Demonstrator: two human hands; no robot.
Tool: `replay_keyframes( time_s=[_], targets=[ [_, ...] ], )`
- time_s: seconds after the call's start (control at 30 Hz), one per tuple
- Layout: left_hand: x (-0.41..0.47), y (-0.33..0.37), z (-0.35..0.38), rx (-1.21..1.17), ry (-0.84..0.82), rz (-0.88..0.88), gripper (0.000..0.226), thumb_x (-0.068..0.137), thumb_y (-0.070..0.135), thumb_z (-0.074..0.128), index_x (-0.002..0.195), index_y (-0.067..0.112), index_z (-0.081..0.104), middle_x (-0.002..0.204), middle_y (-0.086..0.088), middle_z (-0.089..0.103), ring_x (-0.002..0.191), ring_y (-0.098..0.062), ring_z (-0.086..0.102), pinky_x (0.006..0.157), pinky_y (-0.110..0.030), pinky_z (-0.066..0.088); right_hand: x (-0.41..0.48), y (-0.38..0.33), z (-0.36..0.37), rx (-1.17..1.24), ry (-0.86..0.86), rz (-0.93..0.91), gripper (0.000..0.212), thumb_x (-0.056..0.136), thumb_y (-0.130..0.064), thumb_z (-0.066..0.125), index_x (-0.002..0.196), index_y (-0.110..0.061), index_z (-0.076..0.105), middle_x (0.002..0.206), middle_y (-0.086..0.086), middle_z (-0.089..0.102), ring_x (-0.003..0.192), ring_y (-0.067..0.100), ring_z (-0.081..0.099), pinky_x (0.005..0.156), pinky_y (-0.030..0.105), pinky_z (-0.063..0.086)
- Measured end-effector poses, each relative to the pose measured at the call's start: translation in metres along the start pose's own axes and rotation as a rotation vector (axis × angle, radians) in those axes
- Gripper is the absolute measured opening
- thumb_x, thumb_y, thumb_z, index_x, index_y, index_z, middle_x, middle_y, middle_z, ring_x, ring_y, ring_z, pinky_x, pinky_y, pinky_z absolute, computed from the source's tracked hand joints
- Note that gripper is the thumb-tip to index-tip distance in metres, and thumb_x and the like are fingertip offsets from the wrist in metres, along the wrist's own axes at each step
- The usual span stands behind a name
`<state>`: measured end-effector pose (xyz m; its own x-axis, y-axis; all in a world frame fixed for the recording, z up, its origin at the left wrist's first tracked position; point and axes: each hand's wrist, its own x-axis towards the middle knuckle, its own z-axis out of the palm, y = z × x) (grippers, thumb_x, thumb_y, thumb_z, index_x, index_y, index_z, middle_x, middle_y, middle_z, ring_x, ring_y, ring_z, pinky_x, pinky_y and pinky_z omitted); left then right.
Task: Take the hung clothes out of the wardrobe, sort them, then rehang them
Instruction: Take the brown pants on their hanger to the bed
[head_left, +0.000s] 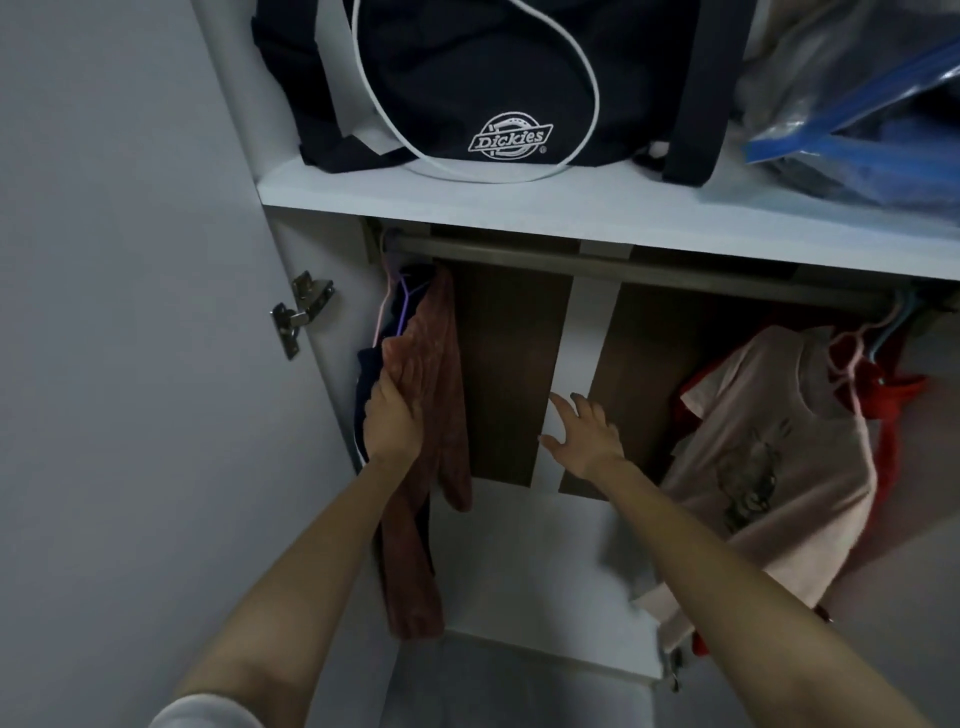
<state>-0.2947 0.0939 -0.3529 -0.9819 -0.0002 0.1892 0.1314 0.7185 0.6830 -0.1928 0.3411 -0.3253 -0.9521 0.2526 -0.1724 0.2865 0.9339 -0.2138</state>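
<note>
A rust-red knit garment (447, 395) hangs from the metal rail (519, 257) at the wardrobe's far left, with a dark navy garment (366, 389) behind it on pink and purple hangers (397, 306). My left hand (392, 421) presses flat against the rust-red garment, fingers around its edge. My right hand (584, 431) is in the middle gap with fingers spread, holding nothing. At the right end of the rail hang a pale pink printed T-shirt (769, 457) and a red garment (888, 410) behind it.
The shelf (519, 208) above the rail carries a dark Dickies bag (493, 88) and a clear plastic bag with blue trim (857, 119). The open door with its hinge (298, 312) stands at the left. Brown back panels and the white wardrobe floor (519, 571) show between the clothes.
</note>
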Motion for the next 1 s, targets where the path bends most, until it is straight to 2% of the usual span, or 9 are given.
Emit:
replay_keyframes(
  time_s=[0.13,0.23,0.3,0.37,0.5,0.6,0.73,0.9,1.0],
  targets=[
    [0.019,0.007,0.001,0.011,-0.020,-0.051,0.040,0.104,0.022,0.045,0.134,-0.004,0.044,0.124,-0.025,0.056,0.106,-0.039,0.057,0.083,-0.046,0.049,0.018,-0.011,-0.001,0.000,0.007,-0.003,0.072,0.099,-0.052,0.044,0.156,-0.028,0.007,0.163,0.007,0.011,0.149,0.030,0.008,0.115,0.050,0.023],
    [0.036,0.014,0.001,-0.015,-0.011,-0.094,0.025,0.104,0.018,0.045,0.113,-0.004,0.053,0.109,-0.025,0.060,0.095,-0.038,0.060,0.068,-0.037,0.043,0.023,-0.011,0.001,0.010,0.004,-0.012,0.072,0.098,-0.051,0.045,0.156,-0.028,0.009,0.162,0.007,0.015,0.148,0.030,0.011,0.114,0.050,0.025],
    [0.044,0.015,0.002,-0.072,0.013,-0.118,0.020,0.104,0.013,0.044,0.103,-0.003,0.056,0.101,-0.025,0.062,0.088,-0.038,0.061,0.063,-0.037,0.042,0.025,-0.007,0.001,0.013,0.001,-0.011,0.072,0.098,-0.050,0.045,0.156,-0.029,0.009,0.161,0.007,0.016,0.147,0.030,0.013,0.113,0.050,0.027],
    [0.045,0.017,0.003,-0.149,0.042,-0.104,0.018,0.103,0.007,0.042,0.092,0.003,0.055,0.091,-0.021,0.062,0.076,-0.034,0.058,0.059,-0.035,0.041,0.027,-0.003,-0.001,0.013,-0.005,-0.001,0.072,0.098,-0.050,0.045,0.156,-0.029,0.008,0.161,0.007,0.017,0.147,0.030,0.014,0.113,0.050,0.027],
    [0.040,0.025,0.001,-0.237,0.096,-0.083,0.039,0.103,0.003,0.040,0.068,0.019,0.037,0.068,0.001,0.047,0.058,-0.014,0.044,0.048,-0.024,0.031,0.031,0.004,-0.005,0.025,0.003,0.019,0.072,0.098,-0.049,0.047,0.156,-0.029,0.009,0.159,0.007,0.020,0.146,0.030,0.017,0.112,0.052,0.028],
    [0.036,0.034,-0.001,-0.307,0.103,-0.078,0.039,0.103,0.003,0.040,0.067,0.020,0.039,0.065,0.003,0.046,0.056,-0.007,0.042,0.051,-0.024,0.032,0.030,0.007,-0.009,0.031,0.011,0.022,0.071,0.099,-0.049,0.046,0.156,-0.028,0.010,0.159,0.007,0.022,0.146,0.030,0.018,0.112,0.052,0.028],
    [0.029,0.051,-0.012,-0.362,0.107,-0.029,0.037,0.103,0.003,0.040,0.070,0.019,0.041,0.067,0.004,0.047,0.057,-0.006,0.043,0.044,-0.012,0.033,0.025,0.009,-0.010,0.044,0.021,0.020,0.071,0.099,-0.048,0.046,0.156,-0.028,0.010,0.158,0.007,0.023,0.145,0.030,0.019,0.111,0.051,0.029],
    [0.010,0.061,-0.024,-0.371,0.052,0.119,0.028,0.102,0.006,0.045,0.076,0.016,0.047,0.066,0.005,0.049,0.056,-0.004,0.044,0.048,-0.013,0.034,0.012,0.012,-0.006,0.060,0.025,0.015,0.071,0.099,-0.048,0.047,0.156,-0.027,0.011,0.158,0.007,0.024,0.145,0.030,0.021,0.111,0.052,0.030],
    [-0.007,0.055,-0.029,-0.327,-0.014,0.176,0.024,0.103,0.010,0.047,0.079,0.009,0.053,0.068,-0.002,0.055,0.057,-0.010,0.048,0.048,-0.014,0.037,0.002,0.016,-0.004,0.085,0.045,0.009,0.071,0.099,-0.047,0.048,0.156,-0.027,0.011,0.159,0.007,0.023,0.145,0.030,0.021,0.111,0.053,0.030]
  ],
)
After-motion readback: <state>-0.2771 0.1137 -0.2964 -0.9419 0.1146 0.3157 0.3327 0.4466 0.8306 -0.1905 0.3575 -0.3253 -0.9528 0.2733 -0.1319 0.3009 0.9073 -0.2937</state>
